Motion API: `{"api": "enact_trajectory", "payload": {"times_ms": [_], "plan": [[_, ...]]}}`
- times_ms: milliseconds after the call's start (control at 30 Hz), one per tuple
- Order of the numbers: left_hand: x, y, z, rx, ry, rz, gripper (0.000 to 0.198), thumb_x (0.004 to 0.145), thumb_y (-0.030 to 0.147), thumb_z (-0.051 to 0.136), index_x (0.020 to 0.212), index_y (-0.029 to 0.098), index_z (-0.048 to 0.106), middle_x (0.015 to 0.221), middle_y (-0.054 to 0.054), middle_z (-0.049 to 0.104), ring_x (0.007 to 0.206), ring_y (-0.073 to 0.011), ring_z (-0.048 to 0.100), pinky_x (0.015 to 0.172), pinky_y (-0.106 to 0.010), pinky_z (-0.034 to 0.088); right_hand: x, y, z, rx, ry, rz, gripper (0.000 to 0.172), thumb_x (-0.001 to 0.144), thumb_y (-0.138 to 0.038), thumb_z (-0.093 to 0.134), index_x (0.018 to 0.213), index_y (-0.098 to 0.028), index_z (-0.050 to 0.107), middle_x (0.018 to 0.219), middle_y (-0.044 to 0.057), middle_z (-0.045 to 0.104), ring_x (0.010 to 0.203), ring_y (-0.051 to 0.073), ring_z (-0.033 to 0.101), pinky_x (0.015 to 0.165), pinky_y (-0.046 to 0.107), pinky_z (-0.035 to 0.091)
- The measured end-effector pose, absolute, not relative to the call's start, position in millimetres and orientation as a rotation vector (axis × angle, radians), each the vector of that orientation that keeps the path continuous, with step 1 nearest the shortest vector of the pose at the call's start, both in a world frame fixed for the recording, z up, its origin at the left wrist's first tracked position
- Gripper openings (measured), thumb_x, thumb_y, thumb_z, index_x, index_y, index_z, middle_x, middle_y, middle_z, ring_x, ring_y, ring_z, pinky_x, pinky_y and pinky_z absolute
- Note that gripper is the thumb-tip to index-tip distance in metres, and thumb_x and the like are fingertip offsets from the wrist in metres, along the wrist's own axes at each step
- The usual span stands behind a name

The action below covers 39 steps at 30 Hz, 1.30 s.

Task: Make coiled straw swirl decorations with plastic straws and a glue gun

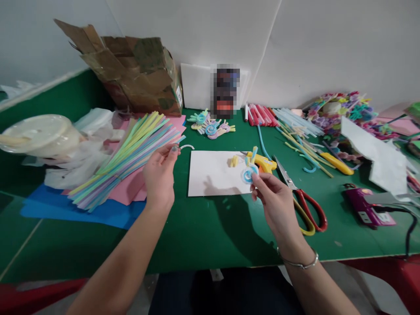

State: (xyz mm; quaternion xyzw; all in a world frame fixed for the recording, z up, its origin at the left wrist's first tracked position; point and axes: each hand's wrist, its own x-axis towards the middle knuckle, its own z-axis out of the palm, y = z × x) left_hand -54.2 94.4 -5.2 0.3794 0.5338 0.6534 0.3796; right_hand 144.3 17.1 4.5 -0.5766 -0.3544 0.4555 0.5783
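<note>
My left hand (161,173) is raised left of the white sheet (210,175), thumb and fingertips pinched together. From the pinch juts a short curved white pipe cleaner piece (188,146). Over the sheet's right end, my right hand (274,197) grips a blue and white pipe cleaner spiral (249,174), from which yellow and blue stubs stick up. A small yellow piece (233,161) shows just left of the spiral. Partly hidden behind the spiral lies a yellow glue gun (267,164). Scissors (300,190) with red and yellow handles lie right of my right hand.
Loose pastel pipe cleaners (121,162) lie on coloured paper at left, near a lidded cup (42,135). Finished spiral figures (210,124) sit at the back beside a brown paper bag (141,74). A purple power socket (367,208) stands at right.
</note>
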Motion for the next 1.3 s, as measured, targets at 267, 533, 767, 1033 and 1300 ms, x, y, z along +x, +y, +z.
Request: {"api": "enact_trajectory", "payload": {"times_ms": [267,533,767,1033,1300], "plan": [[-47,88,-4,1.201,1.181,1.406,0.016,0.065,0.032,0.071,0.073,0.018,0.066,0.075,-0.002,0.067,0.077,-0.0163,0.062,0.075,-0.030,0.050,138,13,4,-1.423,-1.013,1.072,0.020,0.073,-0.040,0.066,0.072,-0.019,0.064,0.059,-0.001,0.055,0.050,0.009,0.046,0.045,0.024,0.041],[-35,76,-2,1.464,1.058,1.004,0.026,0.074,0.033,0.065,0.096,0.020,0.066,0.099,-0.006,0.067,0.090,-0.0182,0.061,0.082,-0.030,0.048,133,9,3,-1.421,-1.056,1.165,0.023,0.072,-0.042,0.067,0.073,-0.019,0.065,0.059,-0.001,0.056,0.050,0.009,0.046,0.044,0.022,0.039],[-30,76,-4,0.926,0.728,0.782,0.060,0.084,0.063,0.032,0.120,0.020,0.055,0.122,-0.013,0.060,0.112,-0.0245,0.056,0.084,-0.034,0.049,130,6,0,-1.394,-1.105,1.268,0.024,0.073,-0.042,0.066,0.075,-0.018,0.066,0.057,-0.001,0.057,0.047,0.009,0.045,0.045,0.023,0.038],[-39,81,-1,0.582,0.729,0.908,0.016,0.085,0.032,0.052,0.079,0.018,0.058,0.048,0.007,0.033,0.037,-0.0046,0.037,0.040,-0.015,0.039,130,7,-3,-1.380,-1.103,1.263,0.023,0.074,-0.042,0.065,0.075,-0.019,0.065,0.056,-0.003,0.055,0.046,0.008,0.043,0.044,0.022,0.036],[-45,76,0,1.162,0.789,0.353,0.016,0.078,0.032,0.060,0.077,0.018,0.066,0.047,0.006,0.036,0.039,-0.0046,0.029,0.035,-0.016,0.019,138,13,0,-1.388,-1.040,1.171,0.021,0.072,-0.040,0.067,0.073,-0.019,0.065,0.057,-0.002,0.055,0.049,0.008,0.044,0.043,0.022,0.036]]}}
